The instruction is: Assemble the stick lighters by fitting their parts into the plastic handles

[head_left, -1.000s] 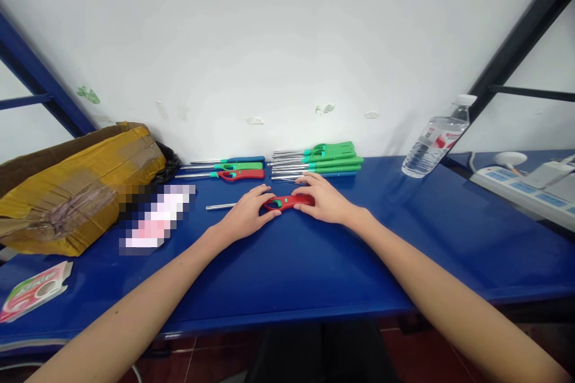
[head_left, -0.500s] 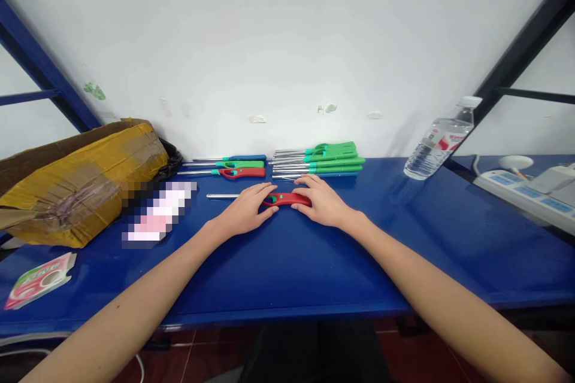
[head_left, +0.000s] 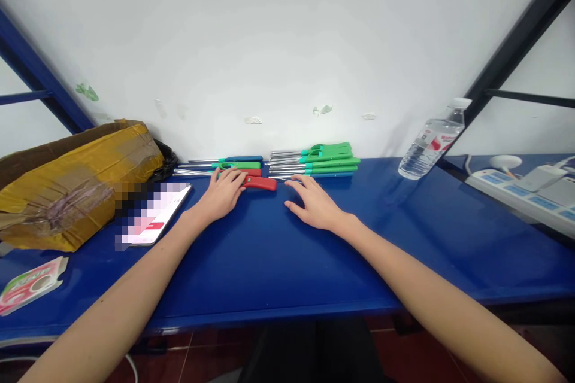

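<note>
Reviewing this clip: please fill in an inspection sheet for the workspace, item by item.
Surface: glossy blue table.
Job's things: front red lighter; lighter row behind it; lighter stack to the right.
Clutter: taped box, partly pixelated phone, printed carton, water bottle, power strip.
Left hand: holds the front red lighter.
Right hand: open, holding nothing, near the stack.
Cables: white cable below the table's left front edge.
Surroundings: white wall; blue post, left; black post, right.
</note>
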Available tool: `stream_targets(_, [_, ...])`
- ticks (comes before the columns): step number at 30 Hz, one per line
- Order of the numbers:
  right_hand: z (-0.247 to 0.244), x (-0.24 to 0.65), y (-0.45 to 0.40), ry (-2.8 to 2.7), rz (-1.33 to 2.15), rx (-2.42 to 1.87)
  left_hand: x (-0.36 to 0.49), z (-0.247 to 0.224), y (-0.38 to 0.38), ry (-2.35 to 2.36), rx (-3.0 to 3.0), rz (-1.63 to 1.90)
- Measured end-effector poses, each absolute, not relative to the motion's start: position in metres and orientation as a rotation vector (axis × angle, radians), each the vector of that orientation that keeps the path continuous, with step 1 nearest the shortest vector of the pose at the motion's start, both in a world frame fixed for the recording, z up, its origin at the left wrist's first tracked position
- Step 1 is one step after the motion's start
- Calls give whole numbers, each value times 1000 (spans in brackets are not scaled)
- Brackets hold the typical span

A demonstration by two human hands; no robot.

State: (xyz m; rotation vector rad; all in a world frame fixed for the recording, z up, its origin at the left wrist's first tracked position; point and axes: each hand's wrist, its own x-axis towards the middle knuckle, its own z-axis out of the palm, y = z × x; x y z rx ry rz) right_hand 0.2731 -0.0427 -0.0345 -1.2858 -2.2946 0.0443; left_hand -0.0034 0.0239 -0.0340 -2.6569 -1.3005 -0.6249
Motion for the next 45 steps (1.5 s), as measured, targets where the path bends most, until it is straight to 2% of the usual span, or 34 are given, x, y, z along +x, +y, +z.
stream_targets(11, [-34,273,-44,-2286,82,-1285,-25,-37,36,-1514,-2506,-347])
stream_targets(25, [-35,283,-35,-2318,34,-1292,-19,-38,30,-1535,-2429,-397])
stream_targets(30, [-33,321,-9,-2080,-107,-1390,10,-32,5,-1338,-2617,-605])
stream_targets(33, [-34,340,2,-1936,-241,-1474,28,-34,-11,-1160,-2842,-585])
stream_targets(38, [-37,352,9,-1923,-444,-1535,37,-43,-20,-1186,-2895,-487])
stream_targets(45, [-37,364,17,-1770,-476,-1608,38,-46,-17,-1215,-2844,-540])
